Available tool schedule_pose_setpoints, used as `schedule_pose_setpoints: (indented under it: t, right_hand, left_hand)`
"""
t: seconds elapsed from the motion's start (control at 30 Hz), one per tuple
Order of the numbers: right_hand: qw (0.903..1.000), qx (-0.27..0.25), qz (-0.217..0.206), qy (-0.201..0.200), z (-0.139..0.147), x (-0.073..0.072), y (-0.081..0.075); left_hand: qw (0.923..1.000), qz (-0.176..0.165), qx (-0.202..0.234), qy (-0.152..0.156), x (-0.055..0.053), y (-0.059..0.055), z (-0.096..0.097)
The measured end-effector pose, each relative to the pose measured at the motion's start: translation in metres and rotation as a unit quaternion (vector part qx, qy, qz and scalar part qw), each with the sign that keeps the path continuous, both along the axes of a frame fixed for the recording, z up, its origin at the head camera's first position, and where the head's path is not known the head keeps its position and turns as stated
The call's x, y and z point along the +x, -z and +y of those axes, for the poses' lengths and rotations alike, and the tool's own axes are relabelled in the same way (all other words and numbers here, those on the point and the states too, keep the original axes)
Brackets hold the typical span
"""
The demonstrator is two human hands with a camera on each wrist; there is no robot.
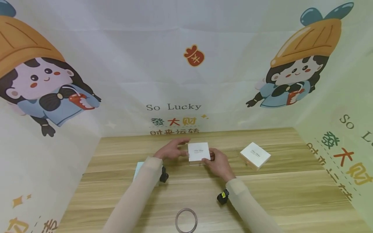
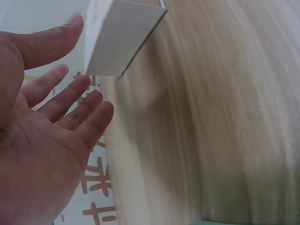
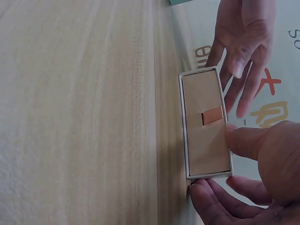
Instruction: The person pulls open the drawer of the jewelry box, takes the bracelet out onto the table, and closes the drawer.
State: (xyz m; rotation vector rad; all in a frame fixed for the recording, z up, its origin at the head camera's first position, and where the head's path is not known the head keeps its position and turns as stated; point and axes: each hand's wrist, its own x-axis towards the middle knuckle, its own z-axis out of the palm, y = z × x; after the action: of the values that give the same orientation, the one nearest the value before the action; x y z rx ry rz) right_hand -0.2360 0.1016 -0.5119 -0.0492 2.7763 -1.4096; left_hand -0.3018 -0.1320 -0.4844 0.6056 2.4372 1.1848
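A small white box (image 1: 198, 151) with dark lettering on its lid stands on the table between the two hands. My right hand (image 1: 218, 162) grips it at the near right corner, thumb on the lid's edge and fingers at the side. In the right wrist view the box front is a tan panel (image 3: 201, 150) framed in white, with an orange tab (image 3: 213, 115) in a slit. My left hand (image 1: 172, 149) is beside the box's left side, fingers extended; the left wrist view shows its palm facing the box side (image 2: 125, 40), with a gap between them.
A second white box (image 1: 255, 154) sits to the right, turned at an angle. Partly hidden under the left forearm lies a light blue item (image 1: 139, 168). A ring-shaped bangle (image 1: 176, 220) lies near the front edge. Printed cloth walls (image 1: 134, 64) enclose the wooden table (image 1: 291, 181).
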Motion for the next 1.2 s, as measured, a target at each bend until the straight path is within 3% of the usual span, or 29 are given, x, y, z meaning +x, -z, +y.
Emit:
schedule_pose_setpoints:
  t: [0.27, 0.53, 0.7, 0.9, 1.1, 1.2]
  right_hand:
    - [0.9999, -0.009, 0.007, 0.000, -0.005, 0.000, 0.006]
    - [0.9997, -0.024, 0.005, 0.010, -0.006, 0.001, 0.004]
    - [0.9993, -0.034, -0.001, 0.015, -0.002, 0.001, 0.003]
    - [0.9992, -0.038, -0.002, 0.014, 0.006, -0.002, 0.005]
    - [0.9993, -0.032, 0.014, 0.011, 0.016, -0.008, 0.007]
    - [0.9995, -0.027, 0.017, 0.007, 0.020, -0.011, 0.007]
  left_hand:
    - [0.9991, 0.017, -0.040, -0.001, -0.002, 0.004, 0.009]
    - [0.9987, 0.033, -0.037, -0.006, 0.002, 0.003, 0.013]
    - [0.9966, 0.062, -0.054, -0.008, 0.004, 0.006, 0.016]
    - [0.9953, 0.060, -0.073, -0.024, 0.009, 0.004, 0.021]
    - [0.9897, 0.086, -0.112, -0.021, 0.016, 0.002, 0.026]
    - [0.9887, 0.076, -0.124, -0.034, 0.022, 0.001, 0.028]
